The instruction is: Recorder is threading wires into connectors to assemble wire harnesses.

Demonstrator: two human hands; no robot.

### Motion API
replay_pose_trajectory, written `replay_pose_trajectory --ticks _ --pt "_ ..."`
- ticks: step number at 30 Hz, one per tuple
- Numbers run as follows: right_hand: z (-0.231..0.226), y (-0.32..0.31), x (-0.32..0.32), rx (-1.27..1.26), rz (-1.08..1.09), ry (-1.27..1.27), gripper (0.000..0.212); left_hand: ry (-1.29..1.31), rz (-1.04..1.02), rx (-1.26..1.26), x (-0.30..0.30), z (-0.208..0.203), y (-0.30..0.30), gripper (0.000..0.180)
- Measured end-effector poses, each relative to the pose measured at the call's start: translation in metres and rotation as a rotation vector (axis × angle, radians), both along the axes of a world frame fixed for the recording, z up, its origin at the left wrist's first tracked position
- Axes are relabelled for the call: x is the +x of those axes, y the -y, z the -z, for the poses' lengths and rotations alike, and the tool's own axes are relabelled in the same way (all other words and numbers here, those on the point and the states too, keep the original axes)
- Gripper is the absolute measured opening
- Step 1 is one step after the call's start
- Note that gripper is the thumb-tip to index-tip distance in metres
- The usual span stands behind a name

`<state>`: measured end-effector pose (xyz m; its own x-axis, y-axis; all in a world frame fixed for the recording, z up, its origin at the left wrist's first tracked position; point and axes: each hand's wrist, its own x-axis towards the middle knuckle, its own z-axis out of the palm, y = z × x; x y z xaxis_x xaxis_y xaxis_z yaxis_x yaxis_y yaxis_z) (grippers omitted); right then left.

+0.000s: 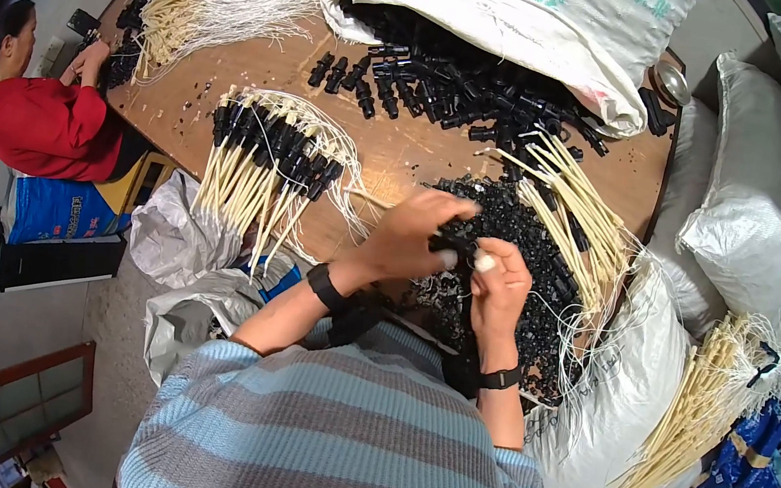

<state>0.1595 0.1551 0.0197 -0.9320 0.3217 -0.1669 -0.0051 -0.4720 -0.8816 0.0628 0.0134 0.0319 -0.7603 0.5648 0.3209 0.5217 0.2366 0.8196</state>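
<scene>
Head view: left hand (407, 234) and right hand (501, 288) are held close together over small black pieces (529, 335) heaped at table (387, 159)'s near edge; what's gripped can't be told.

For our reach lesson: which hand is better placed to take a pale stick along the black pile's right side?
Probably the right hand: it is nearer those sticks; the left hand is farther off, toward the left of the pile.

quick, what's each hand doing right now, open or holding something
Left hand: blurred, with a black part at its fingertips; grip can't be told.
Right hand: fingers curled in; whether it holds anything can't be told.
</scene>
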Motion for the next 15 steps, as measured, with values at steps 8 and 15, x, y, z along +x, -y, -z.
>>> replay_pose_trajectory --ticks 8,15 --pt "-0.01 -0.016 0.002 1.393 -0.139 -0.203 0.038 0.016 0.15 -0.17 -0.005 0.019 0.015 0.038" --pt "-0.001 -0.017 -0.011 1.146 -0.212 -0.176 0.031 -0.176 0.027 -0.398 0.001 0.01 0.019 0.031"
